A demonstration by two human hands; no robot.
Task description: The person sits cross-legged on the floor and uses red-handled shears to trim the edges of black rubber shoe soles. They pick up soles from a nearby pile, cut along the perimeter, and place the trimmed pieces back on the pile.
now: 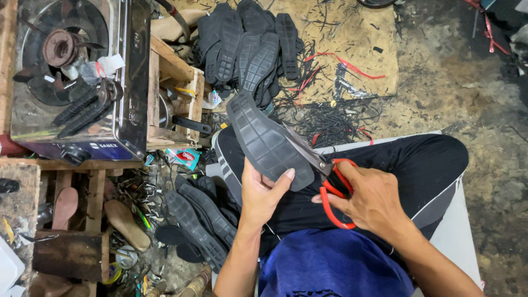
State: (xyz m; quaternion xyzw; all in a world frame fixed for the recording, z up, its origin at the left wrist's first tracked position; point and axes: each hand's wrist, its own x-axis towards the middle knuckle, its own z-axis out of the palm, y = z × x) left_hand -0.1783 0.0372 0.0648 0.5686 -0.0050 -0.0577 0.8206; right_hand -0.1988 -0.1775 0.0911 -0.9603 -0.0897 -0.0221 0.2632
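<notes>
My left hand (pixel 263 192) grips the near end of a black rubber shoe sole (pixel 264 140), tread side up, slanting away to the upper left. My right hand (pixel 369 198) has its fingers through the red handles of a pair of scissors (pixel 329 181). The metal blades run along the sole's right edge and touch it. Both hands are above my lap, which is covered by black trousers (pixel 418 165) and a blue shirt (pixel 330 264).
A pile of black soles (pixel 247 47) lies ahead on a brown board with rubber trimmings (pixel 330 118). More soles (pixel 201 217) lie at my left. A gas stove (pixel 71 77) sits on a wooden frame (pixel 170 71) at the upper left.
</notes>
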